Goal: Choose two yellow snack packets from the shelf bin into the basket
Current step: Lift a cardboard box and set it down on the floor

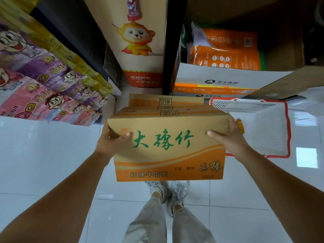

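White floor tiles (43, 155) spread below. Above them a printed cardboard carton (168, 151) is held up, the left hand (112, 142) gripping its left corner and the right hand (229, 142) its right side, thumbs on the near face. A white, red-rimmed basket (287, 130) sits just right of the carton. Yellow snack packets (84, 67) are stacked on the left shelf.
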Tool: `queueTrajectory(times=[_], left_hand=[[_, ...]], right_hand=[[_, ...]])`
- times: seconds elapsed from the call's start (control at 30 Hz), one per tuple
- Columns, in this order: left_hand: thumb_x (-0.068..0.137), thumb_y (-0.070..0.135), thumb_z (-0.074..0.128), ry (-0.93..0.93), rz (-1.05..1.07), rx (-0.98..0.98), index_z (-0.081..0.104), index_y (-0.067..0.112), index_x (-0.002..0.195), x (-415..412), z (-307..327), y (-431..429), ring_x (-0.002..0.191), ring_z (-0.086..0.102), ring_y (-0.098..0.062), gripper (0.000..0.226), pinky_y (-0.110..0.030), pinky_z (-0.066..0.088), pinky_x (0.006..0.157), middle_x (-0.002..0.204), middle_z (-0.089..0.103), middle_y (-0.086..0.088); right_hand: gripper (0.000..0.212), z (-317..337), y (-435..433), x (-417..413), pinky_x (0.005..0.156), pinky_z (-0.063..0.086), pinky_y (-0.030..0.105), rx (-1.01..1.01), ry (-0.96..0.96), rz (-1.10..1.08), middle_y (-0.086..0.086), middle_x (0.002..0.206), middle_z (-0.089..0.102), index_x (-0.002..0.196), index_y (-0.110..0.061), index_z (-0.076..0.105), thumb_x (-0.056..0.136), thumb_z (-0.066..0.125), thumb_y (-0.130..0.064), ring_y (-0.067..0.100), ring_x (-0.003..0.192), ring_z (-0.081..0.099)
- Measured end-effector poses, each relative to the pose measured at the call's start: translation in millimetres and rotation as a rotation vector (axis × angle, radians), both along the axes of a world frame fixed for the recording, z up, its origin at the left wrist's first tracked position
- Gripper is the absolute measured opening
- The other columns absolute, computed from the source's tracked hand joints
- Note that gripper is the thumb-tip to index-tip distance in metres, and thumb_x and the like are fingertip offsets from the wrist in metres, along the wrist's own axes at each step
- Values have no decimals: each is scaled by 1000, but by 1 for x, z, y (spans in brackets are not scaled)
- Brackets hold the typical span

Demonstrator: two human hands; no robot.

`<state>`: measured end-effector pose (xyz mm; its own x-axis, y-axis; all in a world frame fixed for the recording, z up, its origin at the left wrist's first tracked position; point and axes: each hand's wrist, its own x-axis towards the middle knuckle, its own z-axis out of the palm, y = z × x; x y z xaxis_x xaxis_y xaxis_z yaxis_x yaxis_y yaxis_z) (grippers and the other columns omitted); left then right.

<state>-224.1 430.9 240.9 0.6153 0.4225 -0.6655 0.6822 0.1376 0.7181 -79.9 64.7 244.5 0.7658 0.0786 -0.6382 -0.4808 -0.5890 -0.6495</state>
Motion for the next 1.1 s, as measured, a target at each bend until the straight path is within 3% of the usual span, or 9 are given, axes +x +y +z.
queueTrajectory(times=[0.1,0.2,0.3,0.43,0.57,0.63,0.77,1.0,1.1], left_hand=[[82,8,79,15,0,22,52,16,130,-11,-19,0,109,67,-25,56,-56,50,100,116,70,-8],[86,11,76,-20,59,79,52,23,130,1,-32,0,102,69,-14,51,-46,53,96,111,71,4],[84,21,79,-24,37,221,50,25,133,29,-41,6,110,62,-23,57,-39,51,94,115,67,1],[78,28,83,49,-73,291,47,23,137,25,-48,13,117,57,-20,69,-33,46,97,120,60,7],[82,33,80,128,-91,108,39,35,143,-16,-53,-1,117,59,-21,74,-47,49,103,128,61,6],[84,33,78,143,-48,72,35,35,145,-24,-53,-9,117,59,-22,74,-48,50,101,128,61,5],[82,32,80,67,-15,123,46,32,138,-9,-44,-9,113,61,-15,65,-29,49,91,121,65,10],[67,46,85,-43,-26,65,61,27,127,26,7,6,97,71,-6,67,-31,57,90,113,73,9],[63,38,89,-106,-105,-14,51,26,140,39,19,11,111,66,-12,86,-33,53,96,125,68,4]], right_hand=[[106,-20,-1,-7,88,45,23,-42,-41,19,-33,110,51,154,-39,15,75,86,-32,5,108,54],[94,-34,3,8,91,53,34,-64,-122,17,-20,120,56,151,-32,25,77,84,-33,13,113,56],[89,-36,15,35,72,48,22,-95,-166,16,-20,119,56,151,-35,22,82,78,-39,12,105,56],[95,-38,11,27,86,42,33,-204,-157,122,-2,135,55,152,-26,20,79,79,-42,22,120,55],[119,-40,-5,-17,107,36,41,-146,-41,171,-2,155,36,155,-38,-5,76,83,-39,22,136,42],[124,-40,-7,-24,108,38,45,-196,-1,155,-1,158,36,153,-43,-13,75,83,-46,28,138,44],[111,-29,-2,-12,101,44,47,-226,-76,136,-5,150,46,154,-46,-1,76,79,-51,29,131,52],[75,11,-1,15,99,42,44,-356,-211,135,-4,147,49,143,-41,42,77,67,-69,25,132,49],[87,24,-1,29,104,39,43,-327,-155,265,1,149,40,145,-38,40,71,76,-66,24,135,43]])
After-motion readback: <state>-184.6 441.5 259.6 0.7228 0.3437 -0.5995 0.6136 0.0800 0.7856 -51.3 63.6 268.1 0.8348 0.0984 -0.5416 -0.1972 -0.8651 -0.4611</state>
